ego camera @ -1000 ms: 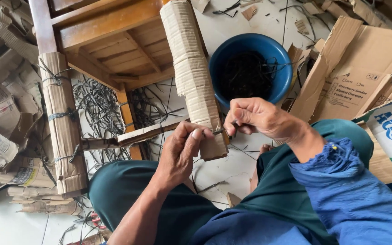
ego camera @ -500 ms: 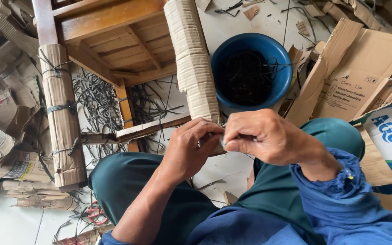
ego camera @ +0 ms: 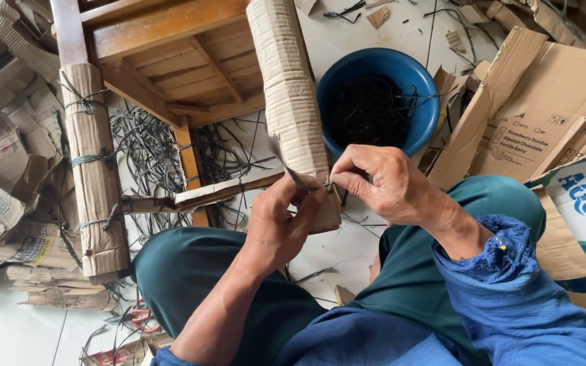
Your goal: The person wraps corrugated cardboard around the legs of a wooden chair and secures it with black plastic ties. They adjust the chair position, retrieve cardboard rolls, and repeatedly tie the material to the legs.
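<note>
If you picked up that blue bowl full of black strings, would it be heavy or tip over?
Probably light: the blue bowl looks like thin plastic, and the black strips inside are skinny and loose. It likely stays put, since it sits wide and low on the floor. The strips would probably flop.

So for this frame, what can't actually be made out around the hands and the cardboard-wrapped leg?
Head view only:
- Where the dark strap ends: hidden under the left hand and right hand.
- Foot of the cardboard-wrapped leg: covered by both hands.
- Contents of the blue bowl: dark strands, too tangled to tell apart.
- Wooden frame: cut off by the top edge.
- Brown carton: partly cut off by the right edge.
</note>
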